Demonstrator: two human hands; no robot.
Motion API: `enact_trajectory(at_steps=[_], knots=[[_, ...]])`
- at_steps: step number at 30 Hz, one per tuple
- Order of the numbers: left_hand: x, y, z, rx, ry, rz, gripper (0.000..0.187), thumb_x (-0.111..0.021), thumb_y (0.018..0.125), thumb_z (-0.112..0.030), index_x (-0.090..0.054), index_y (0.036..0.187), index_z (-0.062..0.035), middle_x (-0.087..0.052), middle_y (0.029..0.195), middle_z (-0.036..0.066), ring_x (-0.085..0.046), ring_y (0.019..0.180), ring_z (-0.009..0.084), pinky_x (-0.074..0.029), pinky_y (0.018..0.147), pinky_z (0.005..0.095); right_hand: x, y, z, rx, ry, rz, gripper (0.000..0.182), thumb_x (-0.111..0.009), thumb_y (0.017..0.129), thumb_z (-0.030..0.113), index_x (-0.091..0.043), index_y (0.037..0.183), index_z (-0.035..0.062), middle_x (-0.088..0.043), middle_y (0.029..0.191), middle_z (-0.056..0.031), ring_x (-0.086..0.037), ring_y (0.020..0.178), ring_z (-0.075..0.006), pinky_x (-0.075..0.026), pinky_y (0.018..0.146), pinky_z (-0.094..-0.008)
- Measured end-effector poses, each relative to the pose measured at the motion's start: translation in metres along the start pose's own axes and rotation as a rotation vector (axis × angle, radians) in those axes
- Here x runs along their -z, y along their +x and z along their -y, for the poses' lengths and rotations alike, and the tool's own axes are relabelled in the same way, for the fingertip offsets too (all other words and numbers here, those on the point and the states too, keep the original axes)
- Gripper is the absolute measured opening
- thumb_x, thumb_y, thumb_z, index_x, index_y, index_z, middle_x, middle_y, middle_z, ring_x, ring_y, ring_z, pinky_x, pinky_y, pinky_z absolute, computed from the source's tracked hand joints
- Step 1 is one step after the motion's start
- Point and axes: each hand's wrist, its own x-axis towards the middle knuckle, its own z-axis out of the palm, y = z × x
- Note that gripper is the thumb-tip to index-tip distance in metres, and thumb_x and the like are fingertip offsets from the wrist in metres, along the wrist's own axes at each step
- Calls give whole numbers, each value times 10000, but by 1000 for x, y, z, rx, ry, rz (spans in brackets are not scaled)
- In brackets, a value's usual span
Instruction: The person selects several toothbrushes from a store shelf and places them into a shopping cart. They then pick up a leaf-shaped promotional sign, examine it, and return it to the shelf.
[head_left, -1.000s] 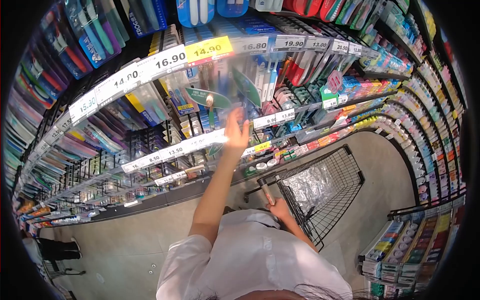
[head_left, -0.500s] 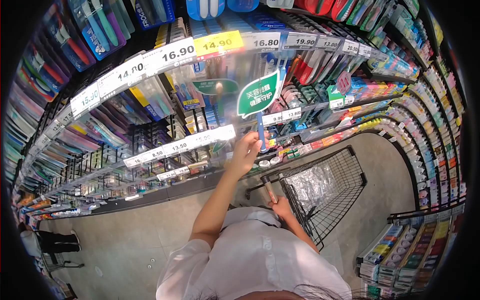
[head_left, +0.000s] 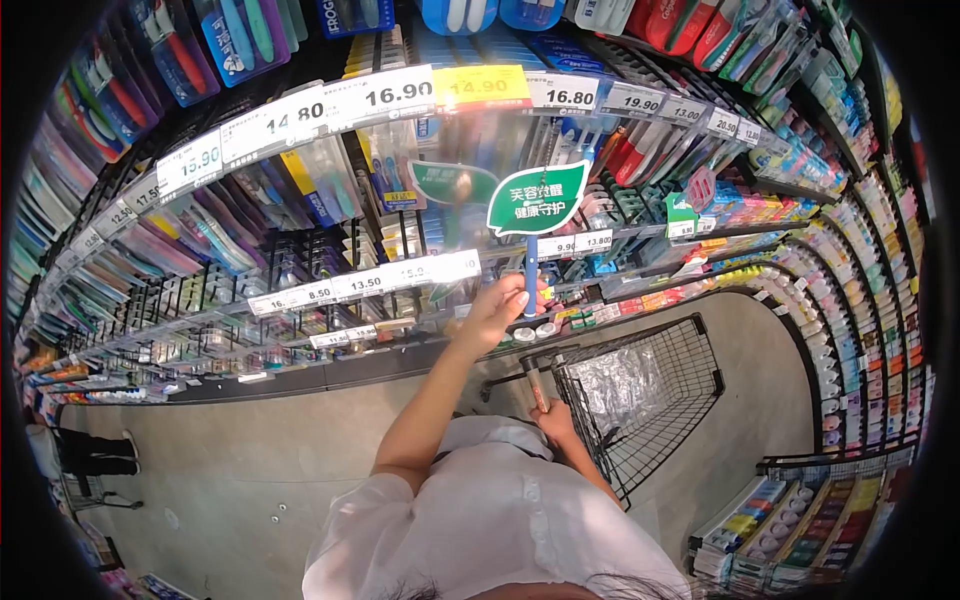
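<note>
My left hand (head_left: 503, 308) is raised in front of the shelves, its fingers closed round a narrow blue stick (head_left: 531, 270). At the stick's upper end stands a green leaf-shaped sign (head_left: 540, 198) with white edging and white Chinese characters. A fainter leaf shape (head_left: 452, 186) shows to its left, on or behind a clear panel. Lower down, my right hand (head_left: 552, 420) is wrapped round the handle (head_left: 537, 384) of a black wire shopping cart (head_left: 668, 440). Clear, shiny plastic (head_left: 625, 388) lies in the cart.
Shelves of packaged toothbrushes (head_left: 240, 40) curve across the front, with price tags (head_left: 398, 92) along their edges. More stocked shelves (head_left: 860, 330) bend round the right. A display of boxed goods (head_left: 790, 525) stands at lower right. Another person (head_left: 95, 452) with a cart is at far left.
The leaf-shaped sign and blue stick have turned more upright and moved slightly right and down in view. The camera view has shifted. My right hand stays on the cart handle.
</note>
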Motion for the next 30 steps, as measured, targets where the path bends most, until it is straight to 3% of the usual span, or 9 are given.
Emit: enact_trajectory(at_steps=[18, 21, 24, 27, 30], knots=[[-8, -13, -28, 96, -136, 46, 201, -528, 824, -117, -522, 981, 9, -574, 878, 107, -563, 779, 182, -444, 734, 312, -3, 2, -7, -3, -17, -3, 279, -660, 646, 254, -594, 714, -8, -582, 622, -190, -600, 612, -313, -457, 601, -371], [-9, -14, -28, 91, -145, 39, 183, -541, 819, -102, -510, 967, 1, -570, 867, 92, -556, 778, 162, -442, 724, 290, 0, 1, -5, -28, -17, 34, 293, -651, 647, 271, -605, 773, 11, -596, 687, -216, -597, 712, -377, -465, 652, -415], [-6, -10, -16, 28, -57, 1, 170, -565, 811, -77, -487, 946, -8, -556, 839, 68, -543, 774, 128, -435, 693, 252, 2, 0, -1, -59, -16, 50, 289, -647, 647, 264, -600, 765, 4, -596, 682, -214, -599, 704, -372, -463, 644, -412], [-2, -6, -3, -64, 24, -54, 186, -594, 797, -54, -464, 924, -16, -537, 807, 46, -527, 764, 95, -420, 651, 217, 2, 0, -1, -44, -14, 21, 291, -666, 651, 258, -587, 727, -12, -576, 602, -176, -593, 583, -288, -453, 585, -367], [0, -5, -2, -91, 82, -96, 208, -618, 781, -41, -453, 906, -20, -528, 789, 36, -516, 742, 79, -411, 622, 207, 1, 0, -3, -37, 2, 31, 282, -669, 654, 248, -583, 715, -14, -572, 587, -166, -582, 558, -269, -450, 568, -361]])
